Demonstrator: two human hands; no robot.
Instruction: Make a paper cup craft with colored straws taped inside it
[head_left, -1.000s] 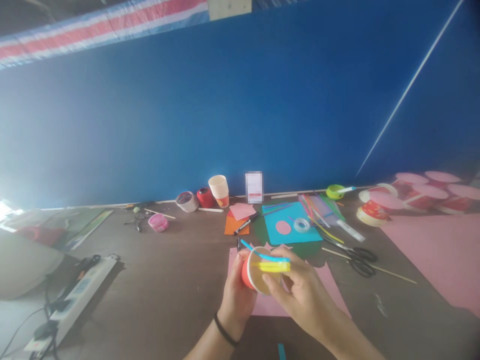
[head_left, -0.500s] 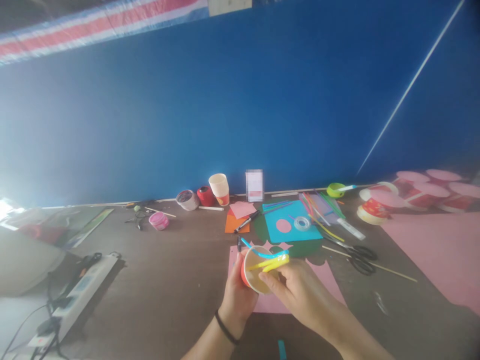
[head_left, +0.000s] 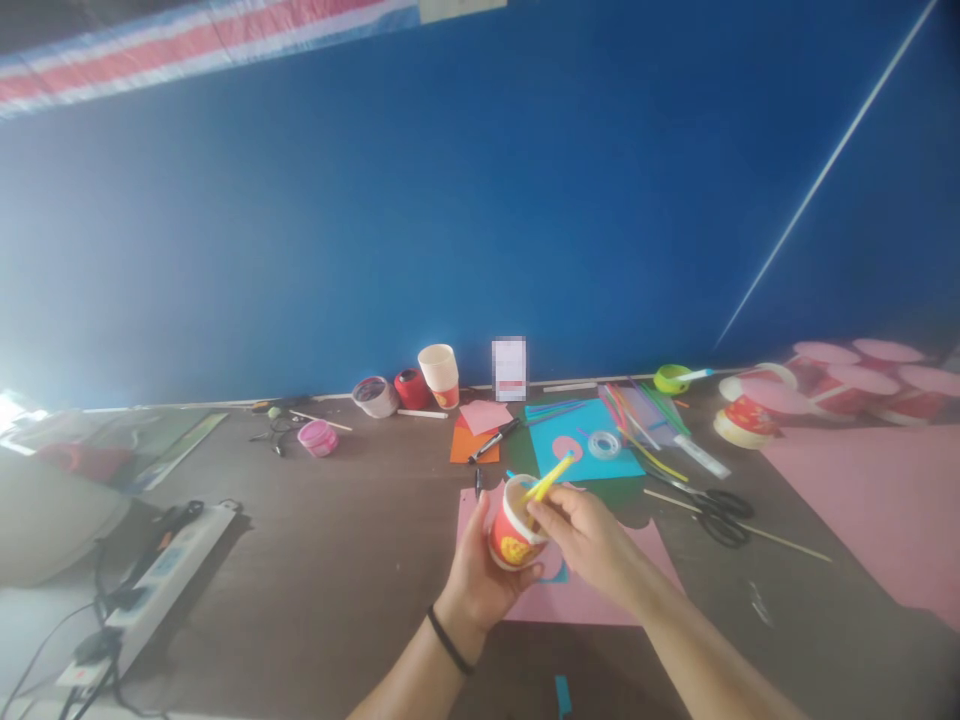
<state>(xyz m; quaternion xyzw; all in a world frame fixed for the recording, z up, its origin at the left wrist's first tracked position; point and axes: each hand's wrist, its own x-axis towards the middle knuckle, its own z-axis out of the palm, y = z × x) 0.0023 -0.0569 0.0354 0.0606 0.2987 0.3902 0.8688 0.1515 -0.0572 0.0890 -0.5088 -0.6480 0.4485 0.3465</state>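
Cup [head_left: 513,528], paper, above the pink sheet [head_left: 570,604]: our left hand [head_left: 474,574] curls round its side, our right hand [head_left: 589,530] pinches the yellow strip [head_left: 553,477] at its rim; we judge it light, easily dented, best held gently below the rim.

I face a broad blue panel [head_left: 480,200] standing behind my dark brown worktop [head_left: 322,560], a pale line [head_left: 829,168] slanting across its right side. Above it at the left I see a red, white and blue striped sheet [head_left: 210,50], beside a beige patch [head_left: 459,9]; hazy light [head_left: 11,405] glares from my left.
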